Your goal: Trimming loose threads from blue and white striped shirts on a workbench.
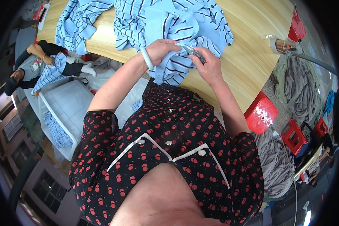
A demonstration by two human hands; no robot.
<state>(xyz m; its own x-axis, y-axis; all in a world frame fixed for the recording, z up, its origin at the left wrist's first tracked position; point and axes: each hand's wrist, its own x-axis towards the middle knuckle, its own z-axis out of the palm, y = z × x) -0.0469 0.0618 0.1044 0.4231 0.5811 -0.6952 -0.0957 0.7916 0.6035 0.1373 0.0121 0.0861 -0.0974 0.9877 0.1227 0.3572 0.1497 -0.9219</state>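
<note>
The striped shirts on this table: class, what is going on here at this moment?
A person stands at a wooden table, working on a light blue striped shirt. The left hand bunches the fabric at the table's edge while the right hand holds a small metal tool against it. More striped shirts lie further along, and another person handles one nearby.

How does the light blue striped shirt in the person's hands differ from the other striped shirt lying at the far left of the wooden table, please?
The light blue striped shirt being worked on hangs partly over the near edge of the wooden table; the far-left striped shirt lies loose on top. The left hand grips the first while the right hand holds small metal snips at it; nobody touches the second. Both are pale blue with dark stripes and crumpled.
</note>
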